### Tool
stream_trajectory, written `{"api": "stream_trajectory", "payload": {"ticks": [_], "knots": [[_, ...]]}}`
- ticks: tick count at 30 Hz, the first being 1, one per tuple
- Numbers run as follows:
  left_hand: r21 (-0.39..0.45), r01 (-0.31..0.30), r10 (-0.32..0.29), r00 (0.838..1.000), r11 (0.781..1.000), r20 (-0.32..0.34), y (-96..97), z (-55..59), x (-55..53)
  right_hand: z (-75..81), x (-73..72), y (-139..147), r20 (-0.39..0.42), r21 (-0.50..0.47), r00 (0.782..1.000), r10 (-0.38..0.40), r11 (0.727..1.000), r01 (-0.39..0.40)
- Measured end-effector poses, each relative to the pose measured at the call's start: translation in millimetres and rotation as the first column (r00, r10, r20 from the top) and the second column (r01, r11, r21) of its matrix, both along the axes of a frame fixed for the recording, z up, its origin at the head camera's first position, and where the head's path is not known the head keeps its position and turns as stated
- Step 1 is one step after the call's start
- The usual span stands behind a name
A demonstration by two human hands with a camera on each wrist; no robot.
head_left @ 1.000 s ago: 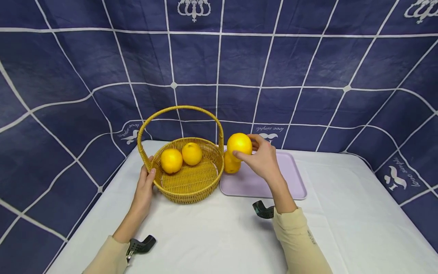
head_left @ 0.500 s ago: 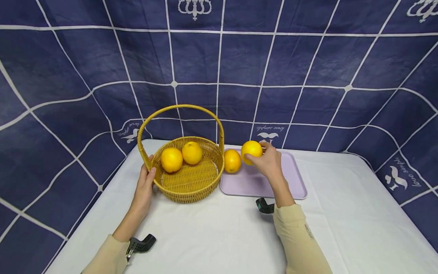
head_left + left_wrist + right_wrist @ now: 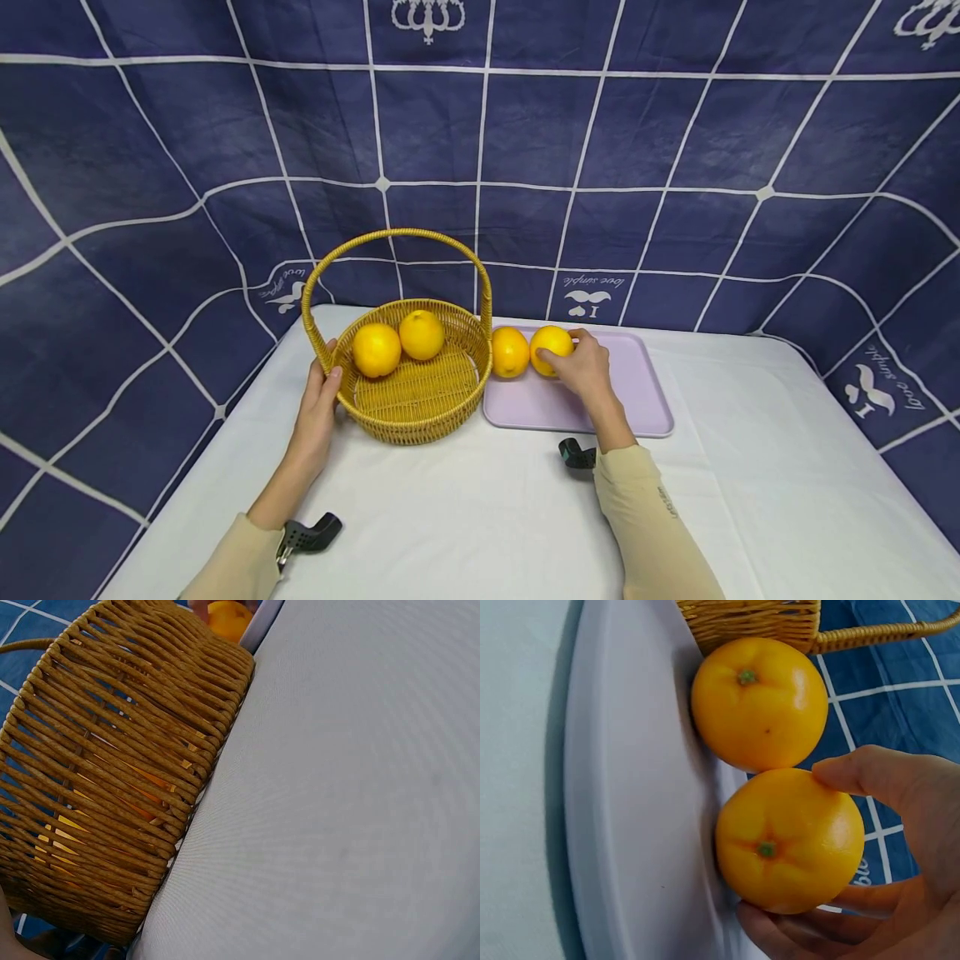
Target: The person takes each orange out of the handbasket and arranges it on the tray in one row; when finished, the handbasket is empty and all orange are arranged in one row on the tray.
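Observation:
My right hand [image 3: 588,368] holds an orange [image 3: 551,350] between thumb and fingers, low at the left part of the lilac tray [image 3: 626,400]. Right beside it on the tray sits another orange [image 3: 510,353]; in the right wrist view the held orange [image 3: 791,840] and its neighbour [image 3: 759,705] meet side by side. At the left, my left hand [image 3: 317,408] grips the side of the woven basket [image 3: 416,431] near the foot of its handle. Two more oranges, a front one [image 3: 377,350] and a back one [image 3: 422,335], lie inside the basket.
A white cloth [image 3: 465,517] covers the table. Behind it hangs a dark blue curtain [image 3: 540,150] with white lines. The basket's tall handle [image 3: 397,233] arches above its bowl, and the basket stands right against the tray's left end.
My right hand has carried its orange rightward from beside the basket handle, then down to the tray beside the other orange. The left hand and basket have stayed put.

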State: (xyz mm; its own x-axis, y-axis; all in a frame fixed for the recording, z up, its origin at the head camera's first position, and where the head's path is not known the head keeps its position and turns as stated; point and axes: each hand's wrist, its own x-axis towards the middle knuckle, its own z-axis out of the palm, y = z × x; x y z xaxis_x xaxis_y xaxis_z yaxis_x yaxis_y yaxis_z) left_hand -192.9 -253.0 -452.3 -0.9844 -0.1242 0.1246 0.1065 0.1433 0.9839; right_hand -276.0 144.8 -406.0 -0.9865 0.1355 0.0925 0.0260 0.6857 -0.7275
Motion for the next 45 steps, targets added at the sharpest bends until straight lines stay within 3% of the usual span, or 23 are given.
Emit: {"api": "stream_trajectory", "payload": {"ticks": [10, 20, 34, 45], "knots": [[0.002, -0.003, 0.003, 1.000, 1.000, -0.007, -0.9, -1.7, 0.7, 3.0, 1.2, 0, 0.027, -0.015, 1.000, 0.001, 1.000, -0.001], [0.005, 0.000, 0.000, 1.000, 1.000, -0.004, -0.6, -1.4, 1.6, 9.8, 2.9, -2, -0.083, -0.063, 0.996, -0.040, 0.997, 0.035], [-0.009, -0.006, 0.006, 1.000, 1.000, -0.006, -2.0, -0.8, 2.7, 32.2, 11.8, -14, -0.243, -0.139, 0.970, -0.008, 0.990, -0.027], [-0.009, -0.012, 0.011, 1.000, 1.000, -0.003, -0.6, -1.1, 1.0, 45.0, 24.3, -35, -0.249, -0.169, 0.964, 0.095, 0.976, -0.140]]}}
